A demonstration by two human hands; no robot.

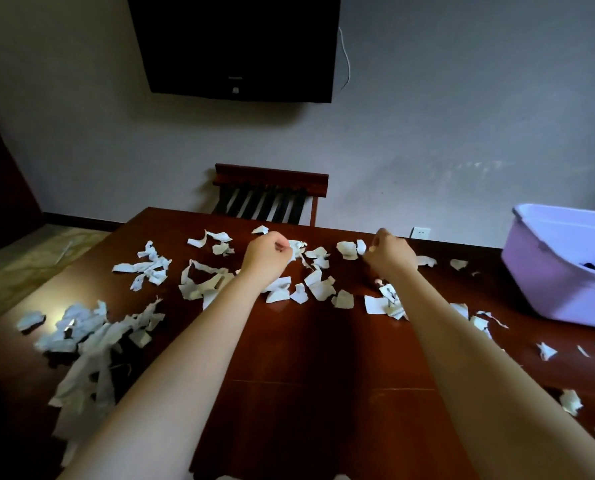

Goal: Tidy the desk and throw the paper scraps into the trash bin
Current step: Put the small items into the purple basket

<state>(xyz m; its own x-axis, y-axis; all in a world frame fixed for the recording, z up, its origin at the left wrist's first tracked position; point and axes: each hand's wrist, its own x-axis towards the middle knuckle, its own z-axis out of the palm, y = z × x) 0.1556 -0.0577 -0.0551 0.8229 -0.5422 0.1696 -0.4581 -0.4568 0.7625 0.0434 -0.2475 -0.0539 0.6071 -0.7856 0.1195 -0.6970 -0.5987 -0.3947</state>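
Note:
Several torn white paper scraps point(318, 287) lie scattered over the dark red-brown desk point(324, 393). A bigger heap of scraps point(91, 344) sits at the left edge. My left hand point(266, 256) is curled over the far scraps, fingers closed, touching a white scrap point(296, 249) at its fingertips. My right hand point(389, 254) is also curled, its fingertips pinching at a small scrap point(360, 247) near the far edge. What either hand holds inside is hidden. A lilac plastic bin point(545, 271) stands on the desk at the right.
A dark wooden rack point(272, 194) stands behind the desk against the wall. A black television point(237, 46) hangs above it. More scraps point(571, 401) lie along the desk's right side. Patterned floor point(22, 265) shows at the left.

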